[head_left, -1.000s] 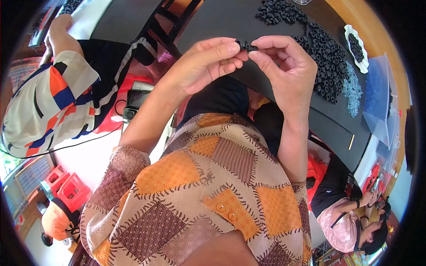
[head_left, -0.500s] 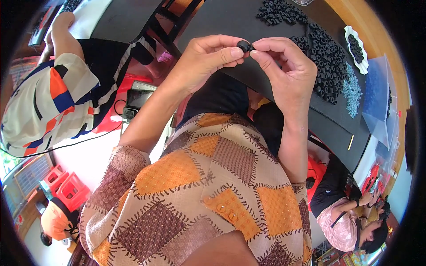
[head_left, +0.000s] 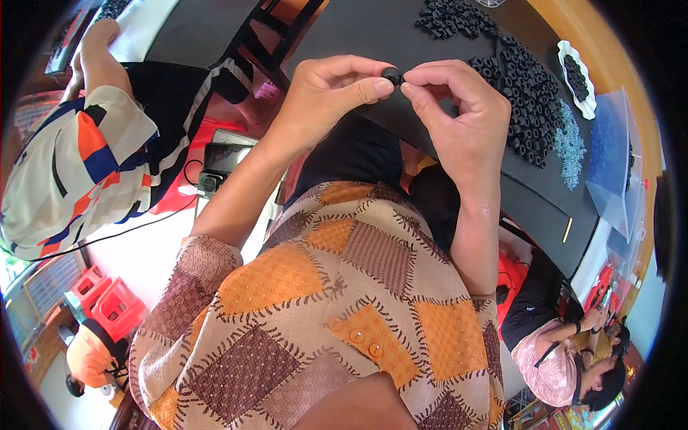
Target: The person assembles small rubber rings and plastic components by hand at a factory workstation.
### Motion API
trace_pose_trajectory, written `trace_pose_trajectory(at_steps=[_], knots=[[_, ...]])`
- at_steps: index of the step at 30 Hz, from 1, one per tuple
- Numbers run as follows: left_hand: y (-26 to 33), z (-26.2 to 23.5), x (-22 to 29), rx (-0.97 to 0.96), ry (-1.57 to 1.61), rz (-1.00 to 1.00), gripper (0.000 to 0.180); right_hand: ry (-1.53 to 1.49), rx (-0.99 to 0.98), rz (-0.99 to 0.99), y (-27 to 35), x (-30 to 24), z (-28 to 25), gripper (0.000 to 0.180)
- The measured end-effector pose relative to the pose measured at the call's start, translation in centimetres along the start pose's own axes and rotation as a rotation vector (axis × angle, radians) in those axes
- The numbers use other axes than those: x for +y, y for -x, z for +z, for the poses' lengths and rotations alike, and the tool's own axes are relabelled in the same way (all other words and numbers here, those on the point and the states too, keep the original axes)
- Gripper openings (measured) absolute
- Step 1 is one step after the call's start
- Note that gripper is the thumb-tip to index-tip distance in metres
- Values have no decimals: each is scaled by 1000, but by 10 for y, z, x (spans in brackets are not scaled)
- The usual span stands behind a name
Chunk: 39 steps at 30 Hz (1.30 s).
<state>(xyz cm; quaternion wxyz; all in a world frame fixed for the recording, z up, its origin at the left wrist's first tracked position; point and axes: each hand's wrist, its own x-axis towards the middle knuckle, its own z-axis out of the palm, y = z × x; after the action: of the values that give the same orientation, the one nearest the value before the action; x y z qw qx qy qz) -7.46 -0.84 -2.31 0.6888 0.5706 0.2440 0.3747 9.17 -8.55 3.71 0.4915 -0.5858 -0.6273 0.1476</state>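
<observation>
Between the thumb and fingertips of my left hand (head_left: 337, 89) is a small round black part (head_left: 392, 75), held above the table edge. My right hand (head_left: 459, 97) is closed in a pinch just to the right of that part. Whatever lies between its fingertips, if anything, is too small to make out. On the dark table (head_left: 344, 36), right of my hands, lies a pile of black ring-shaped parts (head_left: 527, 100). Beside it are scattered small clear bluish pieces (head_left: 570, 147).
Another heap of black parts (head_left: 455, 19) lies farther back. A white scalloped dish (head_left: 589, 107) holds small black pieces, near a clear plastic bin (head_left: 609, 158). A thin yellowish stick (head_left: 567, 229) lies on the table. People sit at left (head_left: 79, 165) and right (head_left: 548, 344).
The fingertips of my right hand have drawn slightly apart from the black part, and a dark bit between the hands no longer shows. My left hand stays nearly in place.
</observation>
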Motion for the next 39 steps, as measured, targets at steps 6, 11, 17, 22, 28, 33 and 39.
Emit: trace_pose_trajectory(at_steps=[6, 11, 17, 22, 28, 33, 39], knots=[[-2, 0, 0, 15, -89, 37, 21, 7, -32, 56, -1, 5, 0, 11], [-10, -3, 9, -23, -246, -7, 18, 14, -69, 76, -3, 16, 0, 12], [-22, -11, 7, -41, -403, 0, 18, -167, -80, 299, -6, 34, 6, 10], [-29, -16, 13, -73, -465, -37, 21, -296, -85, 282, -8, 48, 12, 10], [-31, -21, 13, -86, -521, -57, 23, -230, -87, 305, -8, 48, 14, 9], [-30, -20, 13, -108, -539, -57, 25, -206, -112, 377, -8, 40, 12, 9], [-28, -20, 7, -84, -498, -51, 23, -261, -110, 359, -6, 52, 18, 6]])
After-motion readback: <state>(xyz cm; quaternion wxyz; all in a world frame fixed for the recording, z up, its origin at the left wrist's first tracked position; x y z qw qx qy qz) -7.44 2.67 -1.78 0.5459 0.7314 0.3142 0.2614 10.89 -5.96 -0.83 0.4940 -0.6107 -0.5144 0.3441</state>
